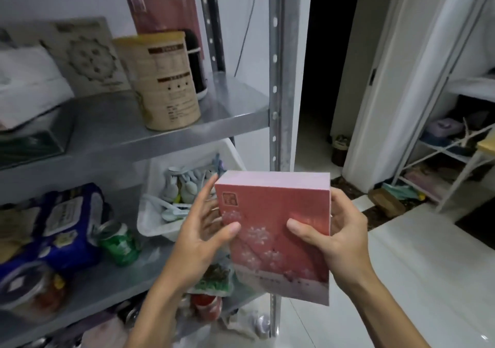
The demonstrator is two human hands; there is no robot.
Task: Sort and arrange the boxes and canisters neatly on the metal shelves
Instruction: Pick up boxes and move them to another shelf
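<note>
While I am weighing up where it belongs, I am holding the pink box [276,230] upright in the air in front of the shelves, near me and just right of the white bin [233,155], resting on no shelf. My right hand [329,230] is gripping its right edge, thumb lying on the printed face and fingers curling round the back. My left hand [203,235] is pinching the left edge the same way, thumb on the face, fingers reaching behind.

I am using both hands because the box is broad and flat, and a grip on each side is, I judge, stopping it from tipping while its face is pointing toward me. I am eyeing the upper shelf [235,112], where a beige canister [166,80] is standing near the front edge and a dark red box [166,13] is leaning against the far wall behind it. That box is looking like a match, so I am thinking the bare stretch right of the canister is the likely spot, with the metal post [278,80] as the thing to clear going up
</note>
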